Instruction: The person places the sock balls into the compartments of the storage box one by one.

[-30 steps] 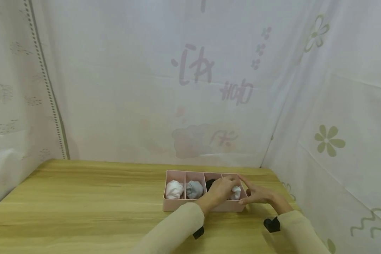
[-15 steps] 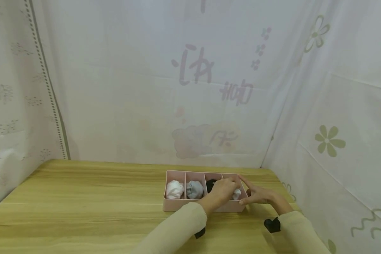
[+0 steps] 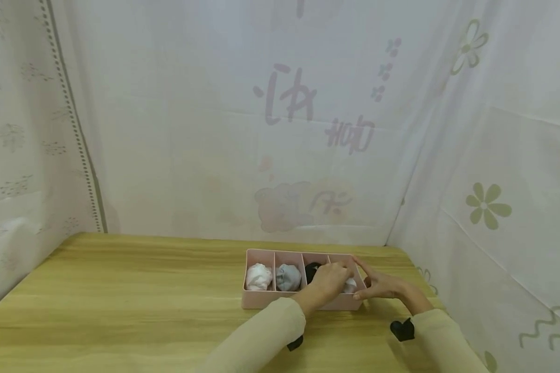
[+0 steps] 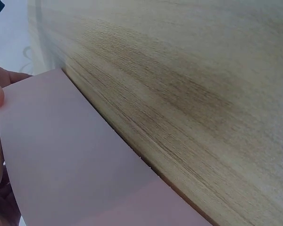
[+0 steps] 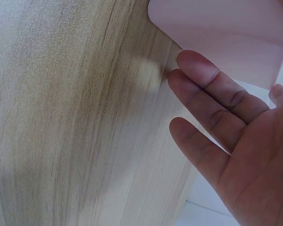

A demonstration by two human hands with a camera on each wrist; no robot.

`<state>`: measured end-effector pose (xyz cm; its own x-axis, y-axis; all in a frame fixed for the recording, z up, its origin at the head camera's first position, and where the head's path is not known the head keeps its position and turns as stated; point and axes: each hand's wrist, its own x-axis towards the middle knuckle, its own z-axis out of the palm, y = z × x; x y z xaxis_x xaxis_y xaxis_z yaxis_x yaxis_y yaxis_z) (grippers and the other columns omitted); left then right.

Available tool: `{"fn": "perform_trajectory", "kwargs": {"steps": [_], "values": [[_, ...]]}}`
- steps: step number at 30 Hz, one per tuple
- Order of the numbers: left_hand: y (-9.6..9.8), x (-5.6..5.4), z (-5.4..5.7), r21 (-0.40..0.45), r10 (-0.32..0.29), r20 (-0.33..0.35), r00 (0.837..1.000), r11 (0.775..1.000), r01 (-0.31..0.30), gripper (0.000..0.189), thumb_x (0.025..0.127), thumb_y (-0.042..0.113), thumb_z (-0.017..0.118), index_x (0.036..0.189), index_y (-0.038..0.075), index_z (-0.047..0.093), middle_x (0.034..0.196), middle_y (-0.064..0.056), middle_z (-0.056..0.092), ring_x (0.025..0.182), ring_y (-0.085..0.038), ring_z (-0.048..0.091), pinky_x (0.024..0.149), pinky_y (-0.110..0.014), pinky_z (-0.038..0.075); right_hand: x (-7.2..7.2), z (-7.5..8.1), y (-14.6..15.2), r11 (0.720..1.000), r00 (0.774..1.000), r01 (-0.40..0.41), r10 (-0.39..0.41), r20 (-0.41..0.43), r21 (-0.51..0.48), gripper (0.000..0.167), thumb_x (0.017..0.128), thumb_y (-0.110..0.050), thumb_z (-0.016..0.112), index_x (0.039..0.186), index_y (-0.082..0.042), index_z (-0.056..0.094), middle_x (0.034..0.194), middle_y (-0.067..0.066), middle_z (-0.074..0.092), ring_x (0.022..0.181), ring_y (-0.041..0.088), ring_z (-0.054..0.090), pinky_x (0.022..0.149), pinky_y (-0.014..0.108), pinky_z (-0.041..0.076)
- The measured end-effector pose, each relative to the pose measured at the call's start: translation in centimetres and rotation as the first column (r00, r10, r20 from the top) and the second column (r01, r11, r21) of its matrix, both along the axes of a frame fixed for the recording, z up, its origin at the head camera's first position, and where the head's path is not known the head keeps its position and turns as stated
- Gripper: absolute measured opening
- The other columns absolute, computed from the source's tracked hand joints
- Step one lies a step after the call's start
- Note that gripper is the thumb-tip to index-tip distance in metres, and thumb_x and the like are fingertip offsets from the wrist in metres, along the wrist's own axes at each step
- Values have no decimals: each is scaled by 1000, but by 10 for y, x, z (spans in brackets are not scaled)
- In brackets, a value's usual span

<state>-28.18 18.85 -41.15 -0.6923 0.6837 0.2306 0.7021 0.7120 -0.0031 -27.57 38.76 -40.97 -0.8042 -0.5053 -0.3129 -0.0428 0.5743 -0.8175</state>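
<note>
A pink box (image 3: 266, 299) split into compartments stands on the wooden table. From the left it holds a white cloth bundle (image 3: 259, 277), a grey bundle (image 3: 288, 278), a partly covered black one (image 3: 312, 271) and another white bundle (image 3: 350, 286). My left hand (image 3: 327, 282) reaches over into the rightmost compartment, beside that last bundle. Its fingertips are hidden, so whether they grip the cloth cannot be seen. My right hand (image 3: 381, 286) spans the box's right end, thumb at the near corner and index finger at the far one. In the right wrist view its other fingers (image 5: 212, 117) extend along the end wall.
Wooden tabletop (image 3: 144, 295) stretches left of the box and in front of it. A pale printed curtain (image 3: 191, 129) hangs behind, with more cloth at both sides. Each wrist carries a black camera mount (image 3: 403, 330).
My left hand has shifted very slightly within the rightmost compartment, and less of the white bundle shows beside it. The right hand keeps its place on the box. The head view has tilted slightly.
</note>
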Motion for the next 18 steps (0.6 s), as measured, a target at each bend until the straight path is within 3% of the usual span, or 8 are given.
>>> {"fn": "perform_trajectory", "kwargs": {"steps": [5, 12, 18], "values": [[-2, 0, -1, 11, -11, 17, 1000, 1000, 11, 25, 84, 35, 67, 109, 29, 69, 102, 13, 65, 90, -3, 62, 70, -16, 51, -1, 0, 0, 1000, 1000, -5, 5, -2, -13, 111, 86, -19, 69, 146, -7, -23, 94, 19, 58, 84, 22, 55, 80, 41, 47], [-9, -2, -2, 28, -92, 17, 996, 995, 91, 21, 88, 37, 62, 102, 25, 73, 93, 11, 64, 83, -3, 62, 67, -14, 49, 0, 2, -1, 1000, 1000, -7, 7, -8, 3, 111, 86, -21, 69, 146, -7, -23, 90, 17, 58, 83, 22, 55, 80, 39, 46], [-12, -3, -5, 28, -168, 27, 985, 985, 168, 25, 92, 39, 56, 104, 24, 71, 105, 10, 65, 92, -4, 62, 75, -15, 49, 2, 1, 0, 1000, 999, -10, 11, -31, 23, 112, 85, -24, 70, 146, -7, -22, 85, 13, 56, 78, 23, 52, 75, 39, 44]]}}
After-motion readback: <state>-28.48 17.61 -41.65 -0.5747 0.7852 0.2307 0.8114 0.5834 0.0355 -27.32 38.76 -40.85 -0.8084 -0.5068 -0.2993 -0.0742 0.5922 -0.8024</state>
